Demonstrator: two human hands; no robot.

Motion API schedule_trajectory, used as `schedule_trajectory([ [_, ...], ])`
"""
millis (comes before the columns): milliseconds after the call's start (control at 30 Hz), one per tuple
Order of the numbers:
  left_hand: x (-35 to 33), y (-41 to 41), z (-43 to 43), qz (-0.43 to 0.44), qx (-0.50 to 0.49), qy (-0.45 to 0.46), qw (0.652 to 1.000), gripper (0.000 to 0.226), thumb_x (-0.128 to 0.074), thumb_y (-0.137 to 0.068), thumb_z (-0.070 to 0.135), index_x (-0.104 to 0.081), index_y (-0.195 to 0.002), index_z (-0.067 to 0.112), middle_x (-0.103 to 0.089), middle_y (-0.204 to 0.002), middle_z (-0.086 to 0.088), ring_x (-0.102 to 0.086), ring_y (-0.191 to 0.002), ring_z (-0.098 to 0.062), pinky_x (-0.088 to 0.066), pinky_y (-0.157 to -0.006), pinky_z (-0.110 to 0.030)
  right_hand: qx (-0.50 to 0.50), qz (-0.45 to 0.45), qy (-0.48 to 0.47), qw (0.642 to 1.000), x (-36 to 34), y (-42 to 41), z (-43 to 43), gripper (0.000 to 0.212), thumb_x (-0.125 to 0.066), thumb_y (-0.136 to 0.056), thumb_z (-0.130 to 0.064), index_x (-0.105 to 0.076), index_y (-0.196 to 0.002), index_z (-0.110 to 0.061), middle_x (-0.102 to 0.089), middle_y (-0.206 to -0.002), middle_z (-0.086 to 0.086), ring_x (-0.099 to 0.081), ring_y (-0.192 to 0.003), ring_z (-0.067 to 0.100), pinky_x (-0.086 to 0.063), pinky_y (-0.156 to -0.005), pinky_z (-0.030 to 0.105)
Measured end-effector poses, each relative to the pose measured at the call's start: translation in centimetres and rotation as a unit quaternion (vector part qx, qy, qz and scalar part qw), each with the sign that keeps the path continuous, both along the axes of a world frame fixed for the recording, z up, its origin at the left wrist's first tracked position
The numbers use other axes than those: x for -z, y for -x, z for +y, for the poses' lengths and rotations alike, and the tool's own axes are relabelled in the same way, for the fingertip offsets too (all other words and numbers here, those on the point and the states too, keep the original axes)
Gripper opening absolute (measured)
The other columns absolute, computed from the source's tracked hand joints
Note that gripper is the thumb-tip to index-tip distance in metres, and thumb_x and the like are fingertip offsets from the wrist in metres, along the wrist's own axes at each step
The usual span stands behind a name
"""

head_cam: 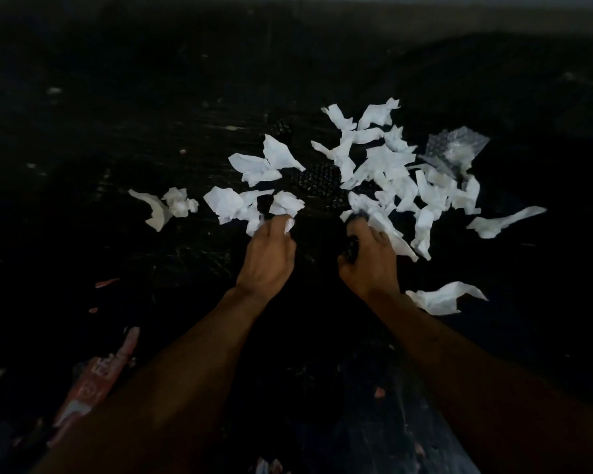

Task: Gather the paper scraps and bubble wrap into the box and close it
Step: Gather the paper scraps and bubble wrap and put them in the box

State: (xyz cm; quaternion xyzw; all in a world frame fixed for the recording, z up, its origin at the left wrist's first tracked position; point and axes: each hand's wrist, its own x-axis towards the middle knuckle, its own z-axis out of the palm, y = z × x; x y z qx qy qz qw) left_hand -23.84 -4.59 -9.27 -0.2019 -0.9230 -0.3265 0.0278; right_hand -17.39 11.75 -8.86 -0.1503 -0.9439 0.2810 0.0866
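Observation:
Several torn white paper scraps [387, 162] lie scattered across a dark surface, thickest at the centre right. A clear sheet of bubble wrap [319, 183] lies flat among them, and a crumpled piece of bubble wrap [454, 148] sits at the far right of the pile. My left hand [267, 258] is closed around white paper scraps at the pile's near edge. My right hand [370, 258] is closed on paper scraps and what looks like the near edge of the bubble wrap. No box is in view.
One loose paper scrap [445, 297] lies right of my right wrist, and a crumpled one [178, 201] sits far left. A red and white printed wrapper [96, 378] lies at the lower left. The dark floor [151, 114] carries small specks of debris.

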Motion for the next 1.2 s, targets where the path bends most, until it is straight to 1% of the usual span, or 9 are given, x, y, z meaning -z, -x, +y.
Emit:
schedule_trajectory([
  [100, -1.8, -0.2, -0.1, 0.040, -0.010, -0.069, 0.997, 0.033, -0.045, -0.090, 0.000, -0.052, -0.122, 0.005, -0.054, -0.119, -0.017, -0.058, -0.101, -0.029, -0.051, -0.088, -0.036, 0.009, 0.057, 0.004, 0.998, -0.8, 0.1, -0.8, 0.041, -0.067, -0.072, -0.005, -0.058, -0.112, -0.014, -0.065, -0.103, 0.008, -0.057, -0.096, 0.026, -0.044, -0.087, 0.033],
  [267, -4.1, 1.1, -1.3, 0.083, -0.139, -0.174, 0.971, 0.030, -0.043, -0.086, 0.001, -0.057, -0.112, 0.002, -0.053, -0.108, -0.014, -0.044, -0.093, -0.008, -0.033, -0.084, -0.003, 0.033, 0.134, 0.030, 0.990, -3.1, 2.4, -2.3, 0.017, -0.060, -0.072, -0.006, -0.067, -0.087, -0.010, -0.057, -0.082, 0.003, -0.053, -0.080, 0.023, -0.043, -0.067, 0.029],
  [433, -3.9, 4.0, -5.7, 0.099, -0.245, -0.190, 0.946, 0.029, -0.039, -0.090, 0.014, -0.058, -0.108, 0.001, -0.058, -0.106, -0.012, -0.054, -0.101, -0.023, -0.041, -0.088, -0.027, 0.006, 0.181, 0.043, 0.982, -4.3, 5.6, -5.0, 0.015, -0.060, -0.069, -0.011, -0.065, -0.083, -0.010, -0.049, -0.090, 0.002, -0.049, -0.078, 0.017, -0.042, -0.066, 0.023],
  [533, -3.0, 5.8, -8.0, 0.027, -0.275, -0.186, 0.943, 0.042, -0.042, -0.091, 0.026, -0.050, -0.127, 0.005, -0.055, -0.124, -0.011, -0.052, -0.115, -0.021, -0.042, -0.099, -0.029, -0.037, 0.177, 0.048, 0.982, -4.3, 7.8, -6.8, 0.017, -0.064, -0.067, -0.011, -0.066, -0.084, -0.009, -0.044, -0.107, 0.008, -0.045, -0.085, 0.012, -0.042, -0.073, 0.017],
  [700, -1.7, 7.6, -9.0, -0.098, -0.350, -0.161, 0.917, 0.076, -0.051, -0.096, 0.036, -0.006, -0.152, 0.009, -0.040, -0.147, -0.015, -0.042, -0.133, -0.027, -0.030, -0.106, -0.027, -0.084, 0.098, -0.058, 0.990, -2.5, 10.9, -9.4, 0.024, -0.065, -0.065, -0.024, -0.066, -0.088, -0.018, -0.044, -0.133, 0.011, -0.042, -0.117, 0.034, -0.038, -0.090, 0.046],
  [800, -0.4, 8.7, -10.2, -0.134, -0.383, -0.108, 0.907, 0.074, -0.052, -0.095, 0.040, -0.014, -0.150, 0.007, -0.046, -0.142, -0.018, -0.048, -0.125, -0.032, -0.038, -0.102, -0.037, -0.142, 0.039, -0.124, 0.981, -1.6, 12.3, -10.7, 0.035, -0.060, -0.066, -0.035, -0.061, -0.101, -0.029, -0.037, -0.148, -0.002, -0.033, -0.132, 0.034, -0.029, -0.101, 0.059],
  [967, 1.4, 8.8, -11.8, -0.057, -0.300, 0.118, 0.945, 0.049, -0.053, -0.091, 0.047, -0.055, -0.124, 0.011, -0.054, -0.127, -0.017, -0.050, -0.116, -0.034, -0.044, -0.089, -0.044, -0.220, -0.101, -0.153, 0.958, 0.5, 13.1, -11.8, 0.060, -0.051, -0.077, -0.046, -0.032, -0.133, -0.053, -0.034, -0.148, -0.012, -0.025, -0.138, 0.029, -0.014, -0.105, 0.074],
  [1033, 1.7, 9.0, -12.1, 0.004, -0.257, 0.161, 0.953, 0.041, -0.061, -0.085, 0.043, -0.065, -0.108, 0.009, -0.051, -0.122, -0.019, -0.046, -0.112, -0.038, -0.041, -0.087, -0.044, -0.215, -0.074, -0.179, 0.957, 1.4, 12.5, -12.0, 0.053, -0.050, -0.077, -0.057, -0.042, -0.129, -0.049, -0.041, -0.142, -0.007, -0.032, -0.134, 0.028, -0.020, -0.106, 0.070],
  [1200, 2.7, 9.2, -12.4, -0.003, -0.109, 0.045, 0.993, 0.034, -0.062, -0.069, 0.026, -0.069, -0.093, 0.003, -0.063, -0.106, -0.016, -0.059, -0.097, -0.034, -0.046, -0.084, -0.035, -0.199, 0.056, -0.137, 0.969, 3.0, 11.8, -11.1, 0.032, -0.058, -0.075, -0.046, -0.063, -0.094, -0.021, -0.058, -0.104, 0.009, -0.053, -0.095, 0.034, -0.048, -0.076, 0.044],
])
